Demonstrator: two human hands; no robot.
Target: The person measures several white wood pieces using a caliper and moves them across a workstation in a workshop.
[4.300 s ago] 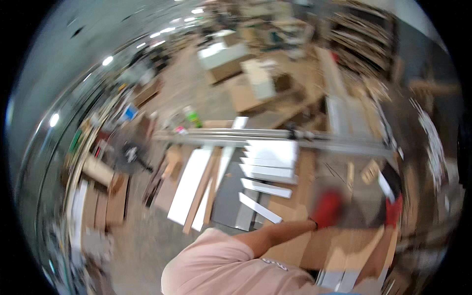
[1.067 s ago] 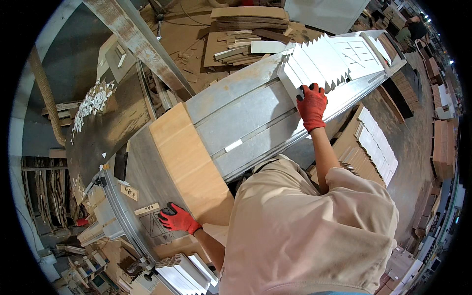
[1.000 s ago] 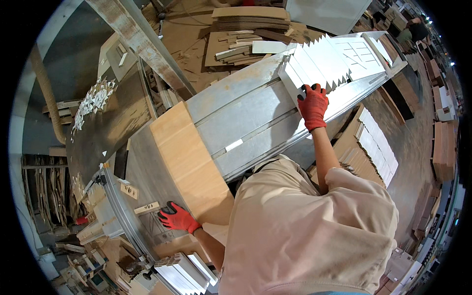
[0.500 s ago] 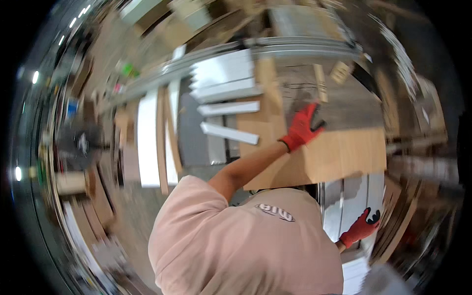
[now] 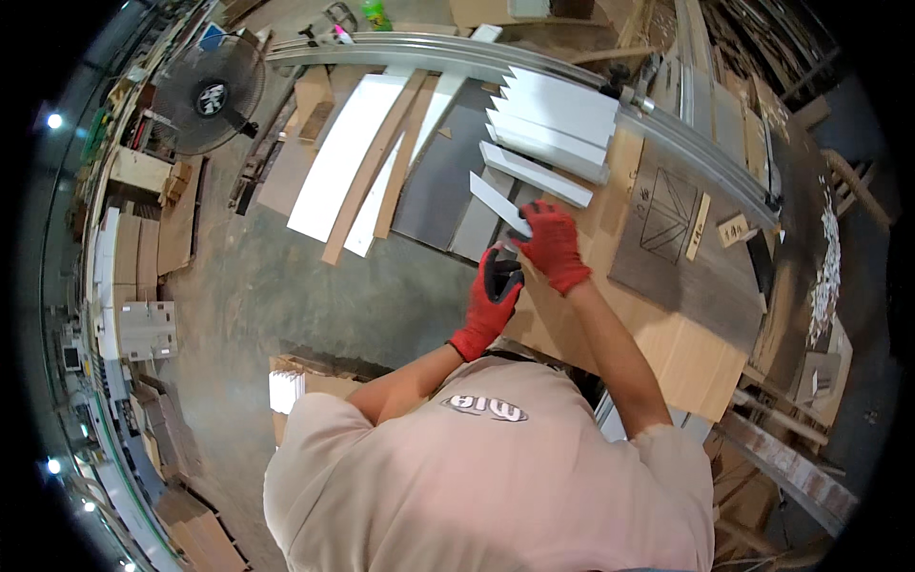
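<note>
Both hands wear red gloves with black palms. My right hand [image 5: 553, 246] is closed over the near end of a short white strip [image 5: 496, 203], which slants out past its fingers toward the far left. Just below that end, my left hand [image 5: 491, 297] is half curled, with thumb and fingers apart. Whether its fingertips touch the strip is hard to see. Another white strip [image 5: 536, 174] lies beyond, beside a stack of white strips [image 5: 558, 110] with pointed ends. A light wood panel [image 5: 667, 348] lies under and right of my right hand.
A dark panel [image 5: 658, 243] with a pencilled diagram lies at right, small marked wood pieces [image 5: 734, 230] on it. A metal rail [image 5: 429, 48] crosses behind. Long white boards [image 5: 348, 153] and brown strips [image 5: 376, 167] lie left; a fan [image 5: 212, 95] stands farther left.
My right hand has come up from the lower right and taken hold of a white strip. My left hand has left the panels and drawn back toward me. The view has turned.
</note>
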